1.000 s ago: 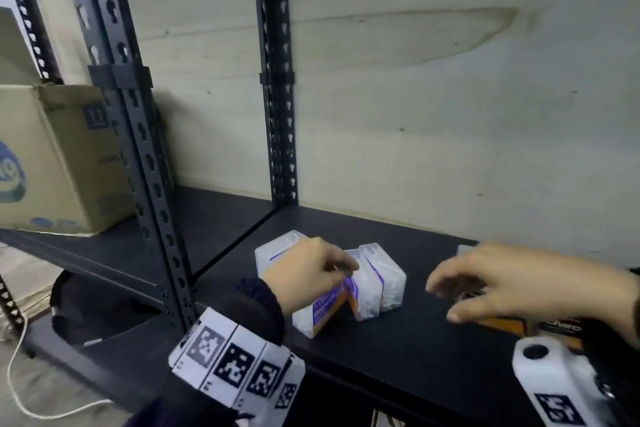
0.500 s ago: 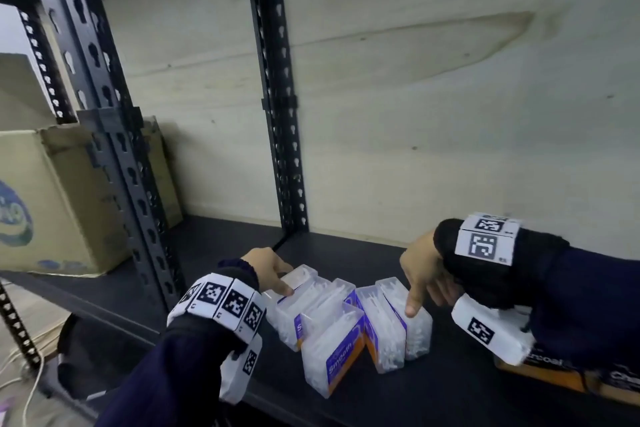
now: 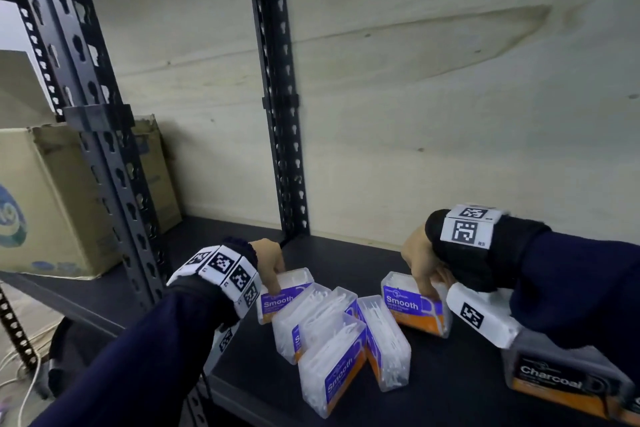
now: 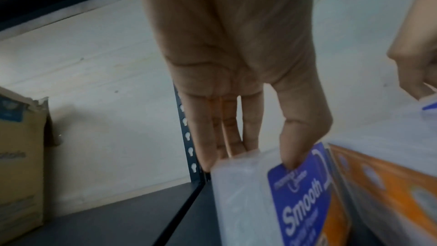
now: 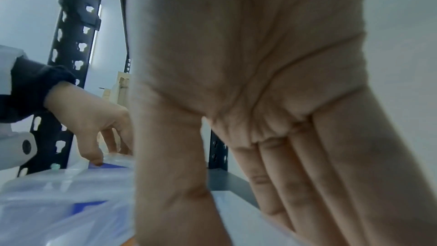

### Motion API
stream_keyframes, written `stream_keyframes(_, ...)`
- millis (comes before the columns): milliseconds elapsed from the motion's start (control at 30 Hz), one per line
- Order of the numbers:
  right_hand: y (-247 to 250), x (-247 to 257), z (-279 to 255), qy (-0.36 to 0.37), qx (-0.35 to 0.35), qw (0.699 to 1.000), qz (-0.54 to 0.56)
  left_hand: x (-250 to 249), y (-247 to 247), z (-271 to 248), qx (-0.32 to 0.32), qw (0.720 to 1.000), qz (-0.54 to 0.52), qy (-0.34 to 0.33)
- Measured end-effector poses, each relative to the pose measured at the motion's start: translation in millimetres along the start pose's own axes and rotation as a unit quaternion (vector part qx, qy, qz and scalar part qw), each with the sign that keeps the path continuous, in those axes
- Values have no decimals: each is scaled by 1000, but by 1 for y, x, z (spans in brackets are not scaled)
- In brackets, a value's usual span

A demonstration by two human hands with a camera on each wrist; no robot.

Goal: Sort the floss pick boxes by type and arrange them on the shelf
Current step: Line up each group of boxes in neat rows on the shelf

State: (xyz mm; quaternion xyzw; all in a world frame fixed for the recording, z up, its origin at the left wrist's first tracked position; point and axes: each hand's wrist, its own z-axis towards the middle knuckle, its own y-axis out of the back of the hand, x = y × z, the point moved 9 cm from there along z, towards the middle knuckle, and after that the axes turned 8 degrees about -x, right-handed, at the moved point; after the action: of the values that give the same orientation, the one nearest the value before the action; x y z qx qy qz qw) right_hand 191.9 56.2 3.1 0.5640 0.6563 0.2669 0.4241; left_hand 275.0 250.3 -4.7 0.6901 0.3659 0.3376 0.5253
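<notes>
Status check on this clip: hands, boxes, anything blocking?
Left hand pinches leftmost Smooth box. Right hand grips rightmost Smooth box. Three Smooth boxes jumbled between. Charcoal box far right, clear.

A worn cardboard box [image 3: 52,204] with a blue and green print is sitting at the left of the frame, behind a dark slotted metal upright [image 3: 100,156]. Another slotted upright [image 3: 280,107] is standing at centre against the pale, stained wall [image 3: 433,87]. White cables [image 3: 20,388] are lying on the floor at lower left.
</notes>
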Motion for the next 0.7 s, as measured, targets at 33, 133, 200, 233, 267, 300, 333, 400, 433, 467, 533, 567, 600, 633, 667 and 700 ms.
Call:
stream_keyframes(33, 6, -3, 2, 0, -9, 1000, -8, -1, 3, 5, 1, 1000, 7, -13)
stream_keyframes(133, 24, -9, 9, 5, -42, 999, -2, -12, 11, 20, -3, 999, 20, -51)
stream_keyframes(200, 29, -10, 13, 7, -34, 999, -2, -23, 14, 29, -5, 996, 32, -79)
stream_keyframes(233, 29, -10, 17, 8, -28, 1000, -6, -29, 14, 33, -6, 995, 40, -96)
stream_keyframes(267, 29, -8, 20, 13, -25, 1000, -13, -35, 15, 37, -8, 993, 47, -113)
stream_keyframes(300, 29, -5, 24, 21, -24, 999, -21, -41, 15, 41, -10, 991, 50, -127)
stream_keyframes(333, 28, -1, 28, 30, -25, 999, -23, -46, 14, 45, -11, 989, 49, -139)
stream_keyframes(400, 24, 5, 35, 45, -19, 998, -29, -53, 13, 53, -12, 987, 41, -155)
stream_keyframes(433, 23, 8, 36, 52, -15, 998, -33, -54, 12, 57, -11, 987, 37, -157)
stream_keyframes(467, 22, 11, 38, 60, -9, 997, -39, -55, 12, 60, -10, 987, 35, -158)
stream_keyframes(533, 23, 17, 43, 86, -12, 995, -45, -57, 13, 65, -5, 987, 29, -161)
stream_keyframes(567, 24, 18, 47, 92, -19, 994, -58, -58, 14, 67, -4, 986, 24, -163)
stream_keyframes(600, 25, 18, 50, 82, -25, 994, -68, -58, 14, 68, -2, 986, 20, -165)
stream_keyframes(633, 25, 18, 51, 75, -29, 993, -81, -60, 15, 69, -1, 986, 17, -167)
stream_keyframes(667, 28, 19, 53, 73, -42, 991, -100, -61, 15, 69, -1, 985, 15, -169)
stream_keyframes(700, 30, 20, 55, 75, -66, 987, -124, -62, 16, 70, -1, 985, 10, -172)
